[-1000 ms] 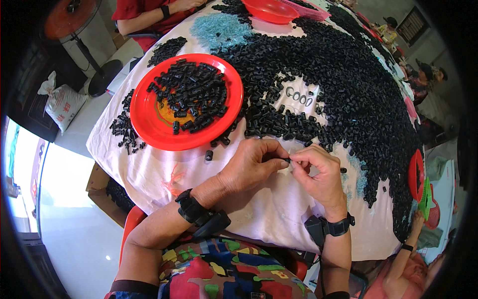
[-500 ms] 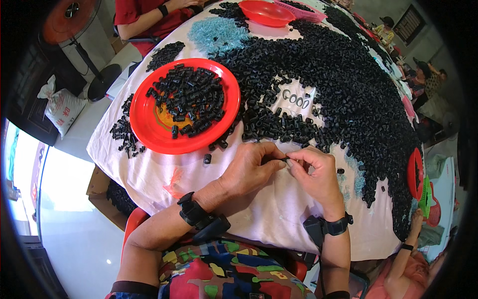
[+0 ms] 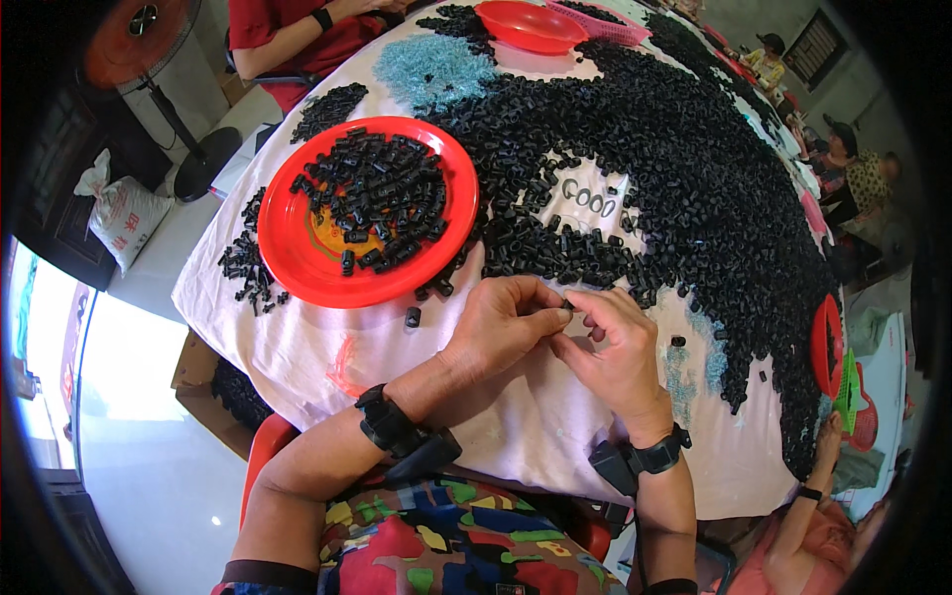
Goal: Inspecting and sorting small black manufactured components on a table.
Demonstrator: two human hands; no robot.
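My left hand [image 3: 504, 325] pinches a small black plastic part [image 3: 566, 306] between thumb and forefinger, in front of the big pile. Fingertips of my right hand [image 3: 613, 337] close on the same part from the other side; most of it is hidden by the fingers. Left of my hands lies a red plate [image 3: 288, 253] with many short black cylindrical pieces [image 3: 382, 183] on it. A single black piece [image 3: 413, 317] rests on the cloth between the plate and my left wrist. Another loose piece [image 3: 678, 341] lies right of my right hand.
A wide heap of black parts [image 3: 694, 149] covers much of the pale pink tablecloth [image 3: 516, 436]. Clear bluish pieces [image 3: 436, 69] lie at the far left. A red basin [image 3: 532, 30] and a pink basket [image 3: 605, 22] stand at the back. Co-workers sit around the table.
My right hand has shifted slightly left and up, its fingers turning over the small part. My left hand has stayed almost in place, still pinching.
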